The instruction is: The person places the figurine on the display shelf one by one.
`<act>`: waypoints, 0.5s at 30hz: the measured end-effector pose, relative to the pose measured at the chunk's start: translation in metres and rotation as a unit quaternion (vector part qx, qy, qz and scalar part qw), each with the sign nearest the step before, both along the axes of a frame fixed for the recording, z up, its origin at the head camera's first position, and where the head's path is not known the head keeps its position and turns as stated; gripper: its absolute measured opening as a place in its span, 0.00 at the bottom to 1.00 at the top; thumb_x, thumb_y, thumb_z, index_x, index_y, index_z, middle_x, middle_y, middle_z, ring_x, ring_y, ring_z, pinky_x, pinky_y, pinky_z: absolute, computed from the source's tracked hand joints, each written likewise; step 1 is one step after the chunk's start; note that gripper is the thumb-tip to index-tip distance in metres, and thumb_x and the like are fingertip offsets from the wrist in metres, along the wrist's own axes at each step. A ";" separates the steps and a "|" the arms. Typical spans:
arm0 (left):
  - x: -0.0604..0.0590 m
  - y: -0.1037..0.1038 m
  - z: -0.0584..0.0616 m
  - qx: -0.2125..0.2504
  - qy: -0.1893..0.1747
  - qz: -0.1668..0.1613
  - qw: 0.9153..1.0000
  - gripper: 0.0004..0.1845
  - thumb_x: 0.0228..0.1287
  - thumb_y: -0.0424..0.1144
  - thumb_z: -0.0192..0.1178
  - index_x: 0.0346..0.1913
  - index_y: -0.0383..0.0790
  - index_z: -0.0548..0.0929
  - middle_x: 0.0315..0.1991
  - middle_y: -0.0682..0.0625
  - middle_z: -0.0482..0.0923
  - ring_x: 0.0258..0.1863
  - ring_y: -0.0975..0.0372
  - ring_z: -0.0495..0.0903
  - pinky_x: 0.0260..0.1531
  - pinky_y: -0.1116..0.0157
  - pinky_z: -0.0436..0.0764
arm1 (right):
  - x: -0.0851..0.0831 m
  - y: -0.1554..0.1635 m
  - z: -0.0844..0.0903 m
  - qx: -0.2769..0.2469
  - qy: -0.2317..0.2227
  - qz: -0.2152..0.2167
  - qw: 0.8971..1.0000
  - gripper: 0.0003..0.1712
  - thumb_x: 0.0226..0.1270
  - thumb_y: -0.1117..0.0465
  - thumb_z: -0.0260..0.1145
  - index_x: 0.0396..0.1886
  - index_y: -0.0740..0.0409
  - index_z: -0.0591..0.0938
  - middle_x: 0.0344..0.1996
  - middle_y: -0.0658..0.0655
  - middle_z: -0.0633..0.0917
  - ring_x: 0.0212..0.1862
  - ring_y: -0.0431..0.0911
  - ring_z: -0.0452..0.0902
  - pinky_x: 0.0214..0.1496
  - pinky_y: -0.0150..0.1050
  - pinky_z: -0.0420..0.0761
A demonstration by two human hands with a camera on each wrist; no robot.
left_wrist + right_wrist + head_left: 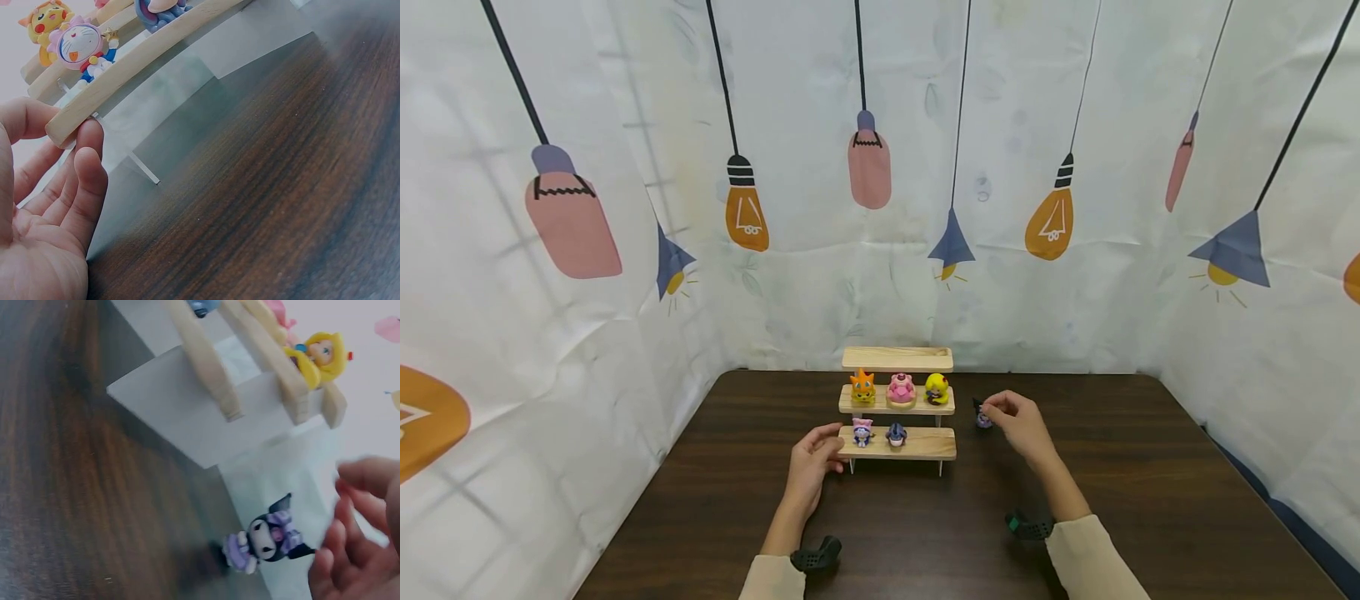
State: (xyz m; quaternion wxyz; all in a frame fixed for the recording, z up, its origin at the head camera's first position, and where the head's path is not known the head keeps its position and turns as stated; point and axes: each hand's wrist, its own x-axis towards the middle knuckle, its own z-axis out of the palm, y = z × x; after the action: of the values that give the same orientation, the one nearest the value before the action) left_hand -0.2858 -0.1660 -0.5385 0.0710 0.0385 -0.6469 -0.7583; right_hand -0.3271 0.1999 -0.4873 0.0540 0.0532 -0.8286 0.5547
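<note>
Up close, my right wrist view is showing the purple figurine (265, 540) standing on the dark table (75, 487) just beside my loosely curled, empty right hand (359, 534), a gap the head view is hiding. My left hand (47, 206) is pinching the wooden shelf's (144, 65) lowest end, lamp-printed cloth (880, 167) hanging behind.

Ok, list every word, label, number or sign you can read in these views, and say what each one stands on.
None: no readable word, number or brand shows in any view.
The white backdrop cloth bears only lamp and bulb drawings.
The three-tier wooden shelf is unmarked.
The small black-and-purple figurine by the right hand carries no lettering; that view is blurred.
</note>
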 end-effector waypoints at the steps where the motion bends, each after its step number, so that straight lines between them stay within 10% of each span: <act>1: 0.000 0.000 0.000 0.000 -0.002 0.000 1.000 0.20 0.68 0.29 0.60 0.61 0.26 0.78 0.35 0.51 0.85 0.25 0.63 0.81 0.23 0.70 0.81 | -0.001 0.000 -0.001 -0.008 0.000 -0.019 1.000 0.13 0.73 0.56 0.68 0.49 0.61 0.84 0.33 0.54 0.79 0.34 0.45 0.71 0.34 0.36 0.73; 6: 0.001 0.001 0.003 -0.002 -0.014 0.001 1.000 0.20 0.69 0.30 0.61 0.62 0.28 0.78 0.37 0.48 0.85 0.26 0.62 0.82 0.25 0.69 0.82 | -0.003 0.003 -0.007 -0.021 -0.023 -0.068 0.997 0.23 0.72 0.56 0.68 0.61 0.63 0.77 0.47 0.59 0.79 0.48 0.50 0.75 0.43 0.36 0.75; 15: 0.001 0.000 0.001 -0.004 -0.006 0.000 1.000 0.19 0.68 0.30 0.61 0.60 0.28 0.79 0.33 0.49 0.84 0.25 0.62 0.82 0.24 0.69 0.82 | -0.009 0.006 -0.027 -0.026 -0.077 -0.032 0.996 0.36 0.74 0.56 0.66 0.75 0.62 0.64 0.69 0.70 0.71 0.68 0.65 0.70 0.67 0.57 0.74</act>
State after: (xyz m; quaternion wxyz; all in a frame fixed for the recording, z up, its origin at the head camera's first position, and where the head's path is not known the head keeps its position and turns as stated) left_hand -0.2850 -0.1659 -0.5374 0.0675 0.0427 -0.6500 -0.7557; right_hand -0.3358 0.2064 -0.5143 0.0092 -0.0181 -0.8166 0.5768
